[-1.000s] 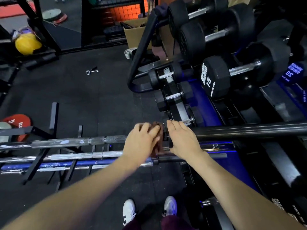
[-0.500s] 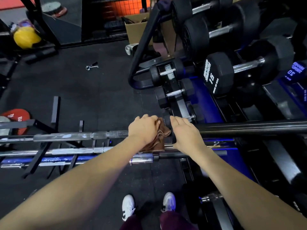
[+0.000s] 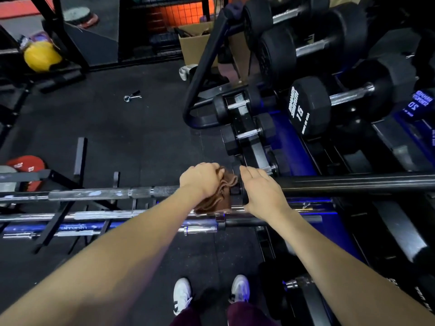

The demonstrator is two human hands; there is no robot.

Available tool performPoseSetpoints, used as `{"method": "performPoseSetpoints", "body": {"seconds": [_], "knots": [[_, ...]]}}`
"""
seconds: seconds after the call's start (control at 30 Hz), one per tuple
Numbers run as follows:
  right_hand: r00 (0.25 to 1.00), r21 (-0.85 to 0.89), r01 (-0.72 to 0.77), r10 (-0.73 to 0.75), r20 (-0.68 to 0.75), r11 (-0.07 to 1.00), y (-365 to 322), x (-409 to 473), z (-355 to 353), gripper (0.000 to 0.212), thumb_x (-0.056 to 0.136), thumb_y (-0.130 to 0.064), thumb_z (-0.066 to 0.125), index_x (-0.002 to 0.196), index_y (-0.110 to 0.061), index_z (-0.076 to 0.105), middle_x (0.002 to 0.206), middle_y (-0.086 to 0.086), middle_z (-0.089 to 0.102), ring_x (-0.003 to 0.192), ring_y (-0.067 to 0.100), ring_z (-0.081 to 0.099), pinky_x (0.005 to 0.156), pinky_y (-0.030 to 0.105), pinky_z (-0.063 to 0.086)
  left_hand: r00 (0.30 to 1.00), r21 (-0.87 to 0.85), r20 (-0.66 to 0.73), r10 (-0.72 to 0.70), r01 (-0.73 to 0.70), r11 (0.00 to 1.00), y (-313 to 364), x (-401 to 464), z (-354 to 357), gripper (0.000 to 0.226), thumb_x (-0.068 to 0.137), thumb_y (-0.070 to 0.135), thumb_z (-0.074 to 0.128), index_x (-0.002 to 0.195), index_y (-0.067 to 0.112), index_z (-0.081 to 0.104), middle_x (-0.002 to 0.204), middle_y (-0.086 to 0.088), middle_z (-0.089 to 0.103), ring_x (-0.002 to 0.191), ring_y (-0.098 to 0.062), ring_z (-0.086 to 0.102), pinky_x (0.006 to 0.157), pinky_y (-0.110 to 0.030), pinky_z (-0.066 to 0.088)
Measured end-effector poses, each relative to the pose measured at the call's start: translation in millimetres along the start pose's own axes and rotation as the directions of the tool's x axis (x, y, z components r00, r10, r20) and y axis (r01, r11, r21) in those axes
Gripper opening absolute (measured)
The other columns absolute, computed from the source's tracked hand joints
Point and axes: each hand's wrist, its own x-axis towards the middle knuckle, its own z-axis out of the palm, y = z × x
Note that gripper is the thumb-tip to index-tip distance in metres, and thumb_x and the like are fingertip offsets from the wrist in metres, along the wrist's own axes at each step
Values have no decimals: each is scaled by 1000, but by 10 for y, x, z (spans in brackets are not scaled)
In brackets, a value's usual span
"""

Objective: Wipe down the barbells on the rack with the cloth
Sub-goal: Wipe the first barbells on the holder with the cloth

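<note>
Several barbells lie across a low rack in front of me. The top barbell (image 3: 94,194) runs left to right, its steel sleeve on the left and its black shaft (image 3: 353,183) on the right. My left hand (image 3: 202,180) grips a brown cloth (image 3: 223,196) bunched around this bar, just left of the collar. My right hand (image 3: 263,191) rests on the bar at the collar, fingers laid over it. Two more barbells, one chrome (image 3: 106,215) and one blue (image 3: 70,228), lie nearer me and lower.
A dumbbell rack (image 3: 306,142) with black hex dumbbells fills the right side. The barbell rack frame (image 3: 54,222) stands at left. A spring collar clip (image 3: 131,96) lies on the black rubber floor. My white shoes (image 3: 181,295) stand below the bars.
My left hand with the cloth has slid slightly left along the top bar, uncovering more of the cloth between the hands. The right hand has stayed at the collar.
</note>
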Motion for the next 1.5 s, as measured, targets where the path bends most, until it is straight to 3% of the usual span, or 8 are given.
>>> {"method": "performPoseSetpoints", "body": {"seconds": [0.17, 0.23, 0.37, 0.63, 0.83, 1.03, 1.23, 1.5], "knots": [[1000, -16, -8, 7, -22, 1000, 2, -4, 43, 93, 82, -18, 70, 151, -8, 9, 151, 4, 28, 137, 20, 27, 114, 27, 23, 926, 410, -300, 228, -91, 908, -32, -494, 323, 46, 92, 48, 32, 113, 20, 63, 103, -7, 61, 99, -34, 56, 88, -43, 46], [1000, -7, -1, 1, -22, 1000, 11, 5, 36, 94, 81, -19, 72, 151, -8, 10, 150, 4, 29, 137, 20, 28, 113, 27, 24, 902, 401, -348, 257, -105, 910, -35, -513, 440, 50, 90, 54, 34, 114, 20, 62, 104, -8, 61, 103, -35, 55, 94, -46, 44], [1000, 8, -3, 3, -7, 1000, 40, 10, 40, 92, 82, -18, 70, 151, -10, 11, 150, 3, 30, 136, 19, 29, 111, 27, 26, 883, 483, -354, 309, -110, 868, -79, -340, 312, 50, 89, 59, 28, 91, 26, 66, 86, -3, 59, 74, -27, 54, 61, -34, 46], [997, -180, 50, -59, -43, 982, -141, 37, -34, 73, 82, -11, 65, 144, -11, 26, 143, 6, 33, 138, 23, 25, 119, 40, 11, 978, 319, -194, 76, -10, 948, -193, -267, 15, 41, 98, 54, 26, 114, 29, 53, 112, -2, 52, 105, -27, 48, 65, -33, 37], [983, -277, 172, -185, -20, 946, -341, 198, 53, 23, 96, -17, 49, 118, -9, 53, 110, 3, 62, 113, 24, 50, 118, 42, -5, 845, 397, -464, 265, -69, 915, -501, -446, 147, 39, 89, 49, 39, 91, 21, 67, 83, -5, 58, 72, -29, 54, 51, -34, 43], [952, -226, 153, -205, -228, 962, -285, 216, 120, 24, 49, -9, 85, 57, -13, 62, 50, -2, 57, 56, 20, 58, 99, 42, 45, 892, 376, -395, 219, -60, 925, -267, -368, 304, 37, 93, 40, 35, 82, 22, 65, 82, -1, 59, 72, -27, 54, 64, -36, 46], [960, -213, 150, -194, -203, 965, -270, 252, 187, 39, 28, -27, 93, 52, -21, 62, 45, -9, 52, 51, 12, 56, 91, 28, 50, 998, 99, -67, -3, 10, 995, -253, -25, -74, 39, 99, 44, 30, 103, 22, 61, 112, -5, 62, 105, -31, 57, 81, -36, 44], [950, -211, 185, -230, -213, 960, -331, 252, 239, 34, 37, -11, 85, 54, -18, 57, 49, -3, 52, 50, 18, 53, 64, 24, 49, 821, 348, -510, 257, -77, 934, -421, -352, 298, 32, 92, 38, 40, 84, 20, 66, 81, -2, 58, 73, -27, 53, 58, -33, 42]]}}
